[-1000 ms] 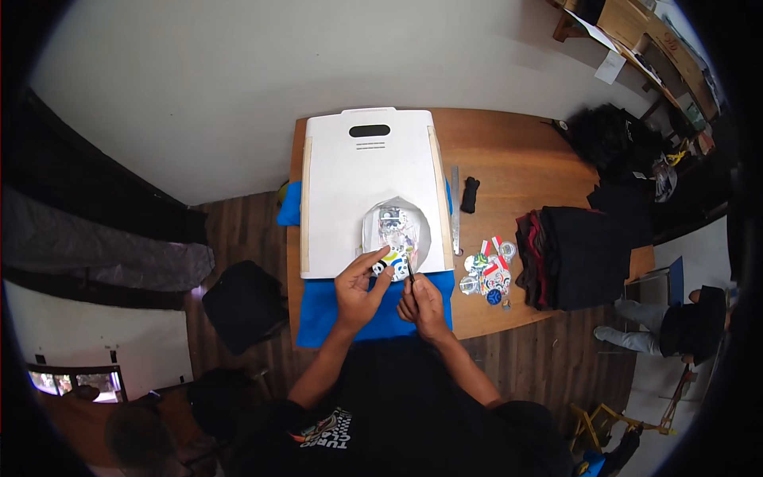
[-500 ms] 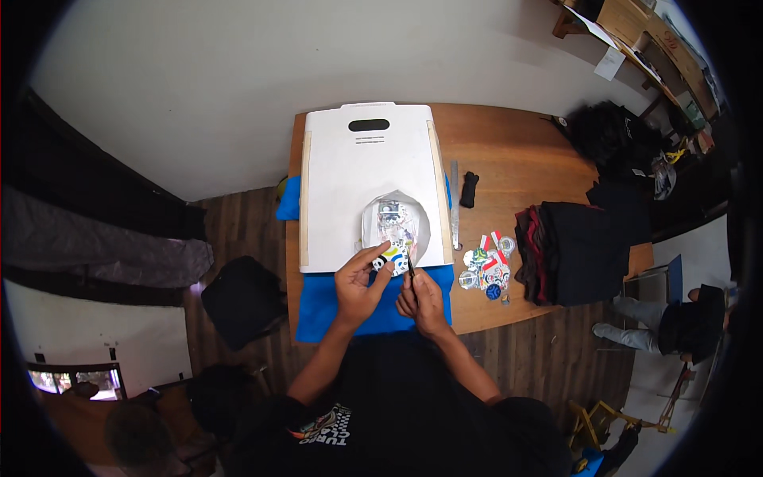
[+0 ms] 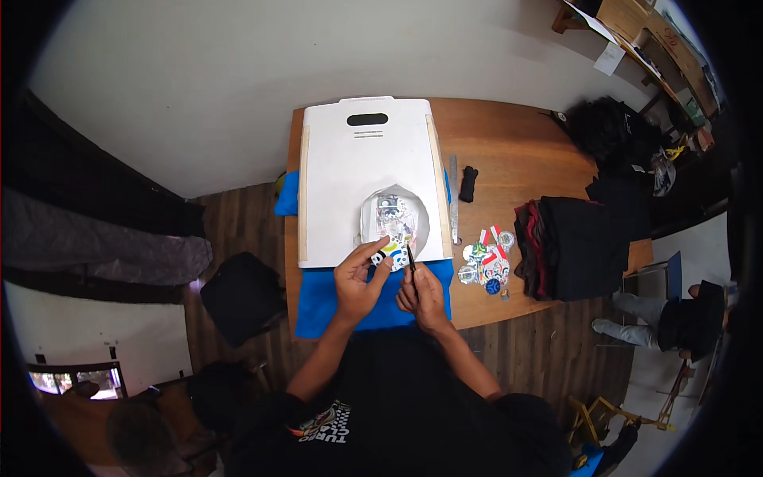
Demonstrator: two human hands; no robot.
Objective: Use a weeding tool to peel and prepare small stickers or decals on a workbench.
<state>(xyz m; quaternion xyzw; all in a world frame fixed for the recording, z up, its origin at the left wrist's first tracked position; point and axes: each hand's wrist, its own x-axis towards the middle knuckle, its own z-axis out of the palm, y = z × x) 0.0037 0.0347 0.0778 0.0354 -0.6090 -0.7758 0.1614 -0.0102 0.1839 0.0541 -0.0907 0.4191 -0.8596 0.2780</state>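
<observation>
**Two hands at a colourful sticker on a white board**

The left hand [image 3: 359, 278] is closed in a pinch on a small colourful printed sticker [image 3: 391, 254], thumb and forefinger at its near edge. The sticker lies just ahead of the fingertips, at the near edge of a large white rectangular board with a dark oval handle slot [image 3: 367, 159].

The right hand [image 3: 421, 288] sits just beside the left one, almost touching it, fingers curled shut around a thin dark pen-like tool [image 3: 411, 261]. The tool's tip points away from the person and reaches the sticker's right side; its exact kind is too small to tell.

Directly beyond both hands, on the board, lies a clear plastic bag holding more printed stickers [image 3: 393, 216]. Under the hands and wrists a bright blue cloth [image 3: 326, 306] covers the near part of a brown wooden table [image 3: 517, 143].

To the right of the right hand is a loose cluster of small round and rectangular stickers [image 3: 485, 264] on the bare wood. Farther right of it lies a pile of folded dark clothing with a red layer [image 3: 568, 246]. Beyond the right hand, along the board's right edge, are a long grey metal ruler [image 3: 454, 199] and a small black oblong object [image 3: 469, 183], just beside each other.
</observation>
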